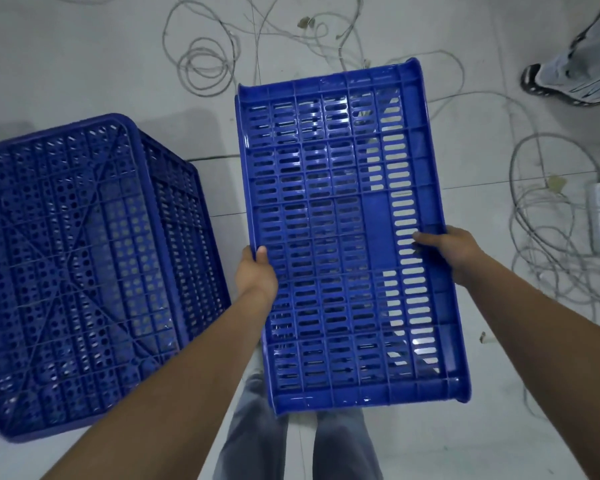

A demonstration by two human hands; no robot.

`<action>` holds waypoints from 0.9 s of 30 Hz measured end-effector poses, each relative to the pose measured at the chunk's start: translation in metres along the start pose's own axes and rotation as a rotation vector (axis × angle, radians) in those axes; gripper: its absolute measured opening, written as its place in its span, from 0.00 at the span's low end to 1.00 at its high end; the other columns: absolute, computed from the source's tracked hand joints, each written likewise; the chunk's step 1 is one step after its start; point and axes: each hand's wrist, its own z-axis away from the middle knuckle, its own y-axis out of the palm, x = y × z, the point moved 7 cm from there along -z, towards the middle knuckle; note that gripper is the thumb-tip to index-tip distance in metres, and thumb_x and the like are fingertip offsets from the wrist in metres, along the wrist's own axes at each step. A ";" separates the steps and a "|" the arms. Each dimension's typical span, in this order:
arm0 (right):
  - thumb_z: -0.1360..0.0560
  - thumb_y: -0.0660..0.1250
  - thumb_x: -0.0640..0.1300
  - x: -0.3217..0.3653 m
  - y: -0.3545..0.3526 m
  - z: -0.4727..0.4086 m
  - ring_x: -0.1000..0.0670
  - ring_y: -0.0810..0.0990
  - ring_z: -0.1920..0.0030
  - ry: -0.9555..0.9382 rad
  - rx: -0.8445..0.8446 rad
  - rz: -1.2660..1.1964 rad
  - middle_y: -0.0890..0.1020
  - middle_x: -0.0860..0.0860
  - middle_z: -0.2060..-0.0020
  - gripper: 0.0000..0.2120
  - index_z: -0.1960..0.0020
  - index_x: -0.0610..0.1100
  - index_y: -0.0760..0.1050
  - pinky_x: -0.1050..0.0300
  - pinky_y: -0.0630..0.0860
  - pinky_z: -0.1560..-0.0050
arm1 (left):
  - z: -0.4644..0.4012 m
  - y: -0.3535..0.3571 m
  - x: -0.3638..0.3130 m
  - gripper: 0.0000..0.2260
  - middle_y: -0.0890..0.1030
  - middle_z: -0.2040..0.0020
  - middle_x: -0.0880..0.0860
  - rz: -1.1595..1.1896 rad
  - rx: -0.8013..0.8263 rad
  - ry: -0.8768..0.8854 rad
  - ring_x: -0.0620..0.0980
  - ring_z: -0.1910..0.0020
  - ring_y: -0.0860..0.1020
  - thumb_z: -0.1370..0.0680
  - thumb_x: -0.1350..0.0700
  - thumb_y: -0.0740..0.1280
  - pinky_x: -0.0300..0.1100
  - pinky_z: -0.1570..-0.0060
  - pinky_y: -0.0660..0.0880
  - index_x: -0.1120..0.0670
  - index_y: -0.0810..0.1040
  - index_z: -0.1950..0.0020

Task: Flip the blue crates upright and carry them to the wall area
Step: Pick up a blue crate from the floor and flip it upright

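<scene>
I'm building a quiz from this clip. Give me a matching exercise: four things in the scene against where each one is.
Things:
1. held crate
2. second crate
3. loose cables
4. sneaker

Places:
A. top right corner
B. upside down on the floor, left
C. between both hands
D. strewn over the floor, top and right

Pairs: 1-C, 2-B, 3-D, 4-A

No text, label, brand, number or sign can be read anywhere: not on either blue crate point(347, 237), nor on the floor point(84, 64).

Bare forearms and hands point(257, 271), no sleeves showing; faded grey-blue jeans point(340, 445) below.
</scene>
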 end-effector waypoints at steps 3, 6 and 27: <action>0.28 0.71 0.37 0.005 0.003 0.009 0.51 0.83 0.70 -0.061 0.046 0.012 0.82 0.45 0.60 0.04 0.56 0.42 0.76 0.60 0.81 0.72 | -0.007 -0.009 0.007 0.21 0.74 0.36 0.56 -0.058 -0.068 0.010 0.58 0.42 0.75 0.16 0.50 0.49 0.49 0.46 0.71 0.56 0.61 0.24; 0.27 0.70 0.36 0.012 0.014 0.027 0.54 0.82 0.72 -0.166 0.074 0.053 0.82 0.47 0.62 0.06 0.51 0.39 0.77 0.63 0.80 0.72 | -0.022 -0.028 0.012 0.20 0.77 0.45 0.61 -0.274 -0.113 -0.034 0.56 0.56 0.73 0.16 0.51 0.50 0.47 0.59 0.69 0.61 0.67 0.30; 0.24 0.63 0.41 0.042 0.134 0.089 0.40 0.80 0.53 -0.437 -0.077 0.565 0.81 0.42 0.53 0.12 0.43 0.38 0.69 0.53 0.69 0.62 | 0.022 0.049 -0.065 0.23 0.80 0.46 0.54 0.052 0.432 0.152 0.53 0.46 0.78 0.25 0.39 0.61 0.54 0.39 0.74 0.56 0.77 0.43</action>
